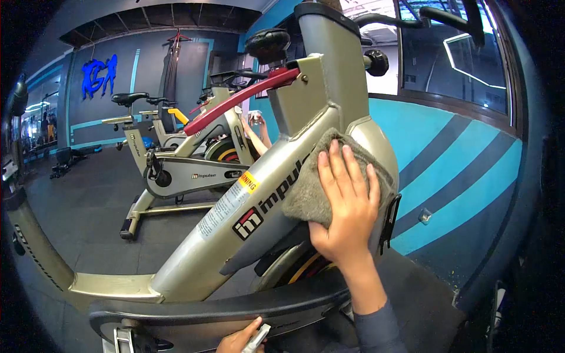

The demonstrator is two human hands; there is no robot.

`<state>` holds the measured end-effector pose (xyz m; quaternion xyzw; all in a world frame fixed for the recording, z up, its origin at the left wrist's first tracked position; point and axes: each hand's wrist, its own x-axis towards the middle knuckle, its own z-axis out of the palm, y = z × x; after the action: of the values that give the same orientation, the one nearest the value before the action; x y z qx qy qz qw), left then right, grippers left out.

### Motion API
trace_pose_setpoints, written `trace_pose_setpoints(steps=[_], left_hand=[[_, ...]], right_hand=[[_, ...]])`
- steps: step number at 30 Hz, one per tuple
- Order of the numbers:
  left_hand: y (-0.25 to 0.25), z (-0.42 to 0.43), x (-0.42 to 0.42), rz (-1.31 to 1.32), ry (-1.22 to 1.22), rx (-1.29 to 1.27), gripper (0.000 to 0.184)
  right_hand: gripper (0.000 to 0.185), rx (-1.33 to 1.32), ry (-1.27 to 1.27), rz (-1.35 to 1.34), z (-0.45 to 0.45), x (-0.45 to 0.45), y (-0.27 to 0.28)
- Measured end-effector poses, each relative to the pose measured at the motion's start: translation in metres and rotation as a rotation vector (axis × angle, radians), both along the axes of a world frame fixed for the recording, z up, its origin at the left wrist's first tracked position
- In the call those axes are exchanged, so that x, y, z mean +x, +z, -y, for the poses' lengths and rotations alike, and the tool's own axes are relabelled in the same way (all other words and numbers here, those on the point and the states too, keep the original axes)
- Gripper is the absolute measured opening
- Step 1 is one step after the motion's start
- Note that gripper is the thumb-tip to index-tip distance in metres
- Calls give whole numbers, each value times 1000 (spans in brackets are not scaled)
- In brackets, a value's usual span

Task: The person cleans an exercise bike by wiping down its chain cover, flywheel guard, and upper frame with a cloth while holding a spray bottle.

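Note:
My right hand [347,206] presses a grey-green cloth [300,197] flat against the slanted frame tube of a spin bike [194,250], over the end of the "impulse" lettering. Its fingers are stretched over the cloth and the thumb lies at the lower left edge. At the bottom edge my left hand [235,341] is partly cut off, closed around a small whitish object [257,338] whose kind I cannot make out. That hand is by the bike's long dark lower cover [218,312]. A yellow warning label [248,182] sits on the tube.
Behind the frame, another person's arm [259,143] shows beside a clear spray bottle [255,117]. More spin bikes [188,173] stand at left on the dark floor [97,206]. A turquoise striped wall [459,170] and a window [456,65] are at right. A red lever [241,100] juts left from the bike.

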<state>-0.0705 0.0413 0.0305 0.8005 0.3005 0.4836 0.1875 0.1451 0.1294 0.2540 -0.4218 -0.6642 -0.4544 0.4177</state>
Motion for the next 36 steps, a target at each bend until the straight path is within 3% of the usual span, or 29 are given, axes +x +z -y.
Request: trace_pose_setpoints(steps=[7, 11, 14, 15, 18, 20, 22, 25, 26, 28, 29, 31, 32, 34, 36], left_hand=[[-3, 0, 1, -19, 22, 38, 76], [-2, -1, 2, -10, 3, 27, 75], [-3, 0, 2, -3, 19, 22, 73], [-2, 4, 1, 3, 9, -103, 71], [-7, 3, 0, 27, 13, -65, 70], [-8, 4, -2, 28, 14, -75, 70], [-8, 5, -3, 36, 24, -125, 70], [-6, 6, -4, 52, 30, -112, 70], [-6, 4, -3, 58, 23, -113, 70], [-7, 1, 0, -26, 70, 55, 70], [-6, 0, 1, -26, 64, 50, 70], [-4, -2, 2, -84, 67, 177, 70], [-3, -1, 2, -88, 64, 174, 70], [-2, 2, 1, -2, 4, -48, 70], [-1, 2, -1, 2, -3, -54, 71]], right_hand=[[82, -111, 413, -114, 2, -32, -52], [64, -251, 726, -138, 11, -47, -87], [59, -321, 860, -141, 16, -54, -108], [58, -384, 945, -149, 16, -53, -113], [49, -472, 1128, -155, 23, -46, -119], [40, -1044, 1605, -822, 40, -41, -127], [35, -1129, 1382, -1531, 62, -26, -109], [40, -670, 1343, -1653, 84, 6, -53], [41, -441, 1435, -1581, 88, 18, -37], [38, -22, 1361, -1242, 89, 39, -8], [35, 34, 1051, -1123, 76, 62, -9], [37, 242, 595, -569, 51, 70, 13], [46, 380, 430, -145, 40, 56, 39], [57, 116, 315, -57, 13, 47, 41], [58, 147, 172, -9, -7, 37, 32]])
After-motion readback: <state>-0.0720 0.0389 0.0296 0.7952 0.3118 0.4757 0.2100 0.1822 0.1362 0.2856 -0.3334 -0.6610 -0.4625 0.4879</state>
